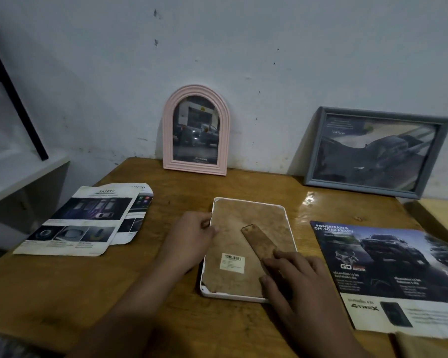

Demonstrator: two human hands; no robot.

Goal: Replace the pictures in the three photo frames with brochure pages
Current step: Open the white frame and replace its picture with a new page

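White frame (290,223) face-down, brown backing, barcode sticker (232,263)

- On the surface (166,293), at centre: a frame lying face-down (248,250), backing board up, its stand strip (259,241) lying slantwise across the board, a barcode sticker (232,263) left of the strip.
- At that frame's left edge: left hand (192,241), touching the rim.
- On its near right corner: right hand (295,282), fingers over the strip's near end.
- Behind, leaning on the wall (243,47): arched frame (195,130) at centre back, rectangular frame (373,151) to the right.
- Left of the face-down frame: two overlapping brochure pages (83,220).
- Right of it: a larger brochure page (398,275), running to the near right edge.
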